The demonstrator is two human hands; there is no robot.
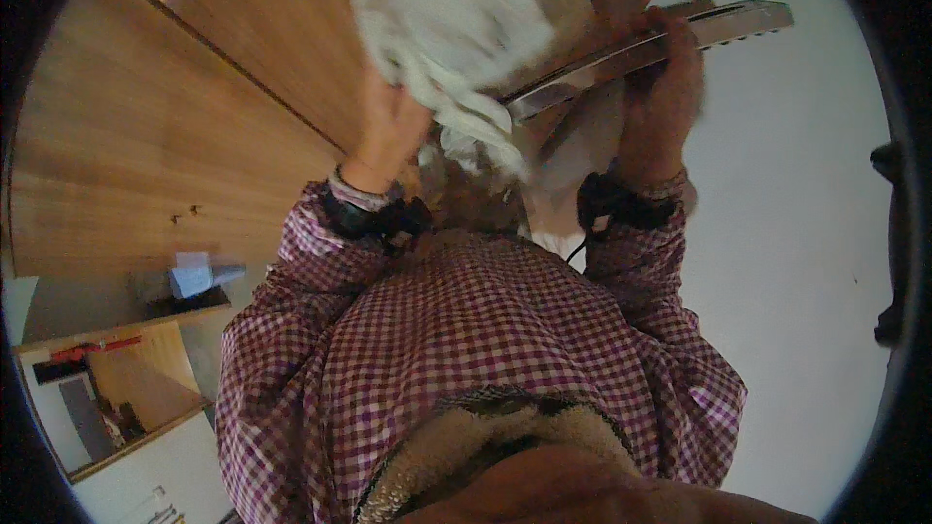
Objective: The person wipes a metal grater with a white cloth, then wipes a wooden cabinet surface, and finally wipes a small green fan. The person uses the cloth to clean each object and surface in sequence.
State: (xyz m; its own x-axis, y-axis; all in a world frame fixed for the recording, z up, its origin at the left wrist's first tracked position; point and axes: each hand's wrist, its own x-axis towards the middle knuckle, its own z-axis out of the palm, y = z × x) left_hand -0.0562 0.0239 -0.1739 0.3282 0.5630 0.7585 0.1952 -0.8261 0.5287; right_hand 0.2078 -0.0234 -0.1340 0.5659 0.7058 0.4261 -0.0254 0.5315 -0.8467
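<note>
My left hand (389, 127) is at the upper centre-left, its fingers hidden behind a bunched white cloth (473, 22) that it holds. Motion blurs the cloth, and part of it hangs in twisted folds. At the upper right, my right hand (666, 87) is wrapped around a long, narrow bar with a shiny metal edge (750, 18), which I cannot identify more exactly. The bar slants up to the right, with small bumps along the underside of its far end. Its lower left end meets or passes behind the cloth's folds. Both wrists wear dark bands over checked sleeves.
Wood-grain panels (145, 131) with a dark seam fill the upper left. Below them are a shelf bearing a pale blue object (191, 275) and an open wooden compartment (145, 371) with things inside. A plain pale surface (786, 233) spans the right side, with dark objects at its far rim.
</note>
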